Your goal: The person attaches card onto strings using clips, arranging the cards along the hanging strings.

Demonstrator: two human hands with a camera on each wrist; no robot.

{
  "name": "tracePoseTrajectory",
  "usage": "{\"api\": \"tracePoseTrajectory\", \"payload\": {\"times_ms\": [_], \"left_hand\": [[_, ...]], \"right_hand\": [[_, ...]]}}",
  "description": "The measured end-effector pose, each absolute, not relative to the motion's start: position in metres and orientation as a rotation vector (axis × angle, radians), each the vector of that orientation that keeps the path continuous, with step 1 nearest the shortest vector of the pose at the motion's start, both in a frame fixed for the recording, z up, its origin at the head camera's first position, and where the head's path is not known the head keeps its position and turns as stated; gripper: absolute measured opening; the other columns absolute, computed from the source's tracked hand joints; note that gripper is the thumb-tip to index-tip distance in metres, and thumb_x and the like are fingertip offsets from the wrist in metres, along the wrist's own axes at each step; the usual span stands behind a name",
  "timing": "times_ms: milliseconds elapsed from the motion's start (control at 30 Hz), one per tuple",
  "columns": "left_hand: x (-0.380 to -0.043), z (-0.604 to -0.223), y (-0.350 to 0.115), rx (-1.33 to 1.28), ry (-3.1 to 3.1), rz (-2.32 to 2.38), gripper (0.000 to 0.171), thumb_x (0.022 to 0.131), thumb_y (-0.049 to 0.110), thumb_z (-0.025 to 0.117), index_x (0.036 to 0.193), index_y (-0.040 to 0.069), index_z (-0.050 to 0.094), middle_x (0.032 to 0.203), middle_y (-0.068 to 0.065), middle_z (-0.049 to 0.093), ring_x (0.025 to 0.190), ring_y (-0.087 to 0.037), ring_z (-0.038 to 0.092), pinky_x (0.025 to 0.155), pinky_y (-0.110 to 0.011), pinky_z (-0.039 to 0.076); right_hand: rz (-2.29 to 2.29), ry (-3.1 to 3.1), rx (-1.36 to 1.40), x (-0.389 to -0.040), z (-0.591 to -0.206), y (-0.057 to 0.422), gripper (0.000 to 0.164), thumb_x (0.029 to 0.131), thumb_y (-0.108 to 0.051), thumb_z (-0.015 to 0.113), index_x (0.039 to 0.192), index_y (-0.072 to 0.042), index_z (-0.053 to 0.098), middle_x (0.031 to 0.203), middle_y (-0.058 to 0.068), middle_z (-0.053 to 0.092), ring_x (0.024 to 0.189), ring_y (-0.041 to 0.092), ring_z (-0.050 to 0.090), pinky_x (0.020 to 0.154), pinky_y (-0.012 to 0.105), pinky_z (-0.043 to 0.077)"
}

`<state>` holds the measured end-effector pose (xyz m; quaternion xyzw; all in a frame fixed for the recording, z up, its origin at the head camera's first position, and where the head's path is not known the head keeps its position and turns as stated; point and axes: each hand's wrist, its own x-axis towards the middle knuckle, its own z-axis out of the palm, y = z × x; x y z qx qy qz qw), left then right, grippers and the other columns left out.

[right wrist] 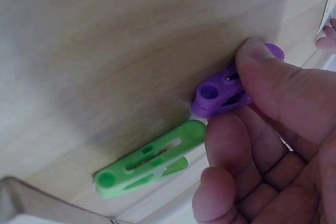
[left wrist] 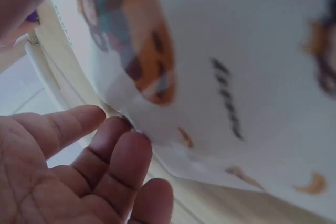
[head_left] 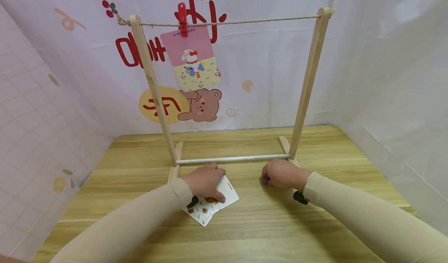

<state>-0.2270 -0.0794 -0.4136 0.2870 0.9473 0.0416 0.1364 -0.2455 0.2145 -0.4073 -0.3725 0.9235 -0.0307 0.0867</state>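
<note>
My left hand (head_left: 206,180) holds a white printed card (head_left: 226,192) at its edge, thumb across the top, low over the table. Another patterned card part (head_left: 203,217) shows below it, partly covered by the hand. In the left wrist view, the fingertips (left wrist: 134,148) meet the edge of the white card (left wrist: 205,108), printed with an orange figure. Over to the right, my right hand (head_left: 284,173) pinches a purple clothespin (right wrist: 212,93) between thumb and fingers. Beside these fingers a green clothespin (right wrist: 149,161) lies on the table.
A wooden stand with a left post (head_left: 154,84), right post (head_left: 309,84) and white bottom bar (head_left: 232,159) rises behind the hands. On its rope (head_left: 259,21), a red clothespin (head_left: 182,18) holds a pink and yellow card (head_left: 189,49). A printed cloth (head_left: 266,61) hangs behind.
</note>
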Motion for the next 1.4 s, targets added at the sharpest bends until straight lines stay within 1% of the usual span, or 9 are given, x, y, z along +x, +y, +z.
{"api": "tracePoseTrajectory", "payload": {"times_ms": [233, 367, 467, 667, 800, 933, 1200, 1267, 1400], "left_hand": [[-0.2274, -0.4081, -0.0738, 0.677, 2.681, 0.318, 0.082, 0.074, 0.044, 0.096, 0.137, 0.006, 0.060, 0.113, -0.005, 0.060, 0.094, -0.015, 0.054, 0.084, -0.031, 0.051], [-0.2281, -0.4068, -0.0727, 0.610, 2.658, 0.409, 0.084, 0.072, 0.038, 0.099, 0.139, 0.006, 0.059, 0.113, -0.006, 0.057, 0.092, -0.016, 0.054, 0.082, -0.031, 0.051], [-0.2287, -0.4074, -0.0730, 0.582, 2.646, 0.449, 0.082, 0.072, 0.036, 0.099, 0.137, 0.007, 0.058, 0.113, -0.006, 0.055, 0.090, -0.016, 0.055, 0.080, -0.031, 0.051], [-0.2295, -0.4091, -0.0742, 0.569, 2.635, 0.487, 0.086, 0.072, 0.035, 0.099, 0.141, 0.007, 0.057, 0.119, -0.008, 0.056, 0.090, -0.017, 0.056, 0.080, -0.032, 0.052], [-0.2306, -0.4100, -0.0744, 0.561, 2.634, 0.497, 0.087, 0.072, 0.035, 0.100, 0.142, 0.007, 0.057, 0.117, -0.008, 0.056, 0.091, -0.017, 0.056, 0.079, -0.032, 0.052], [-0.2332, -0.4131, -0.0749, 0.558, 2.645, 0.513, 0.078, 0.073, 0.035, 0.099, 0.135, 0.006, 0.061, 0.111, -0.006, 0.057, 0.090, -0.017, 0.056, 0.074, -0.030, 0.052], [-0.2334, -0.4104, -0.0775, 0.600, 2.637, 0.624, 0.053, 0.081, 0.027, 0.094, 0.123, 0.006, 0.069, 0.115, -0.010, 0.057, 0.078, -0.014, 0.062, 0.064, -0.026, 0.055], [-0.2336, -0.4089, -0.0784, 0.617, 2.648, 0.641, 0.050, 0.083, 0.025, 0.092, 0.123, 0.006, 0.069, 0.116, -0.011, 0.058, 0.078, -0.015, 0.062, 0.066, -0.027, 0.055], [-0.2352, -0.4066, -0.0792, 0.626, 2.681, 0.641, 0.046, 0.090, 0.026, 0.085, 0.130, 0.007, 0.069, 0.120, -0.009, 0.059, 0.089, -0.015, 0.059, 0.079, -0.029, 0.054]], "right_hand": [[-0.101, 2.757, -1.102, -0.2438, -0.4055, 0.2144, 0.022, 0.089, -0.006, 0.082, 0.075, -0.014, 0.066, 0.071, -0.009, 0.057, 0.065, 0.005, 0.047, 0.062, 0.024, 0.045], [-0.096, 2.764, -1.115, -0.2438, -0.4070, 0.2148, 0.022, 0.088, -0.006, 0.082, 0.075, -0.014, 0.066, 0.070, -0.010, 0.056, 0.065, 0.005, 0.046, 0.061, 0.023, 0.044], [-0.095, 2.765, -1.113, -0.2444, -0.4081, 0.2152, 0.023, 0.088, -0.007, 0.082, 0.075, -0.015, 0.066, 0.070, -0.010, 0.056, 0.064, 0.005, 0.046, 0.061, 0.023, 0.044], [-0.096, 2.768, -1.104, -0.2458, -0.4091, 0.2159, 0.021, 0.088, -0.006, 0.082, 0.076, -0.015, 0.067, 0.071, -0.010, 0.058, 0.064, 0.004, 0.048, 0.061, 0.023, 0.046], [-0.099, 2.774, -1.102, -0.2449, -0.4085, 0.2157, 0.020, 0.088, -0.007, 0.082, 0.076, -0.014, 0.067, 0.071, -0.010, 0.059, 0.064, 0.004, 0.048, 0.061, 0.023, 0.046], [-0.093, 2.777, -1.103, -0.2435, -0.4073, 0.2155, 0.021, 0.089, -0.007, 0.082, 0.076, -0.014, 0.067, 0.071, -0.010, 0.058, 0.064, 0.004, 0.047, 0.061, 0.023, 0.045], [-0.082, 2.764, -1.080, -0.2429, -0.4055, 0.2149, 0.020, 0.090, -0.008, 0.081, 0.077, -0.014, 0.067, 0.072, -0.009, 0.057, 0.065, 0.005, 0.047, 0.062, 0.024, 0.045], [-0.082, 2.761, -1.078, -0.2434, -0.4057, 0.2145, 0.020, 0.091, -0.009, 0.081, 0.078, -0.014, 0.067, 0.072, -0.009, 0.057, 0.065, 0.005, 0.047, 0.061, 0.024, 0.045], [-0.069, 2.756, -1.080, -0.2448, -0.4064, 0.2141, 0.021, 0.091, -0.011, 0.081, 0.077, -0.014, 0.065, 0.072, -0.009, 0.056, 0.065, 0.006, 0.047, 0.061, 0.025, 0.045]]}}
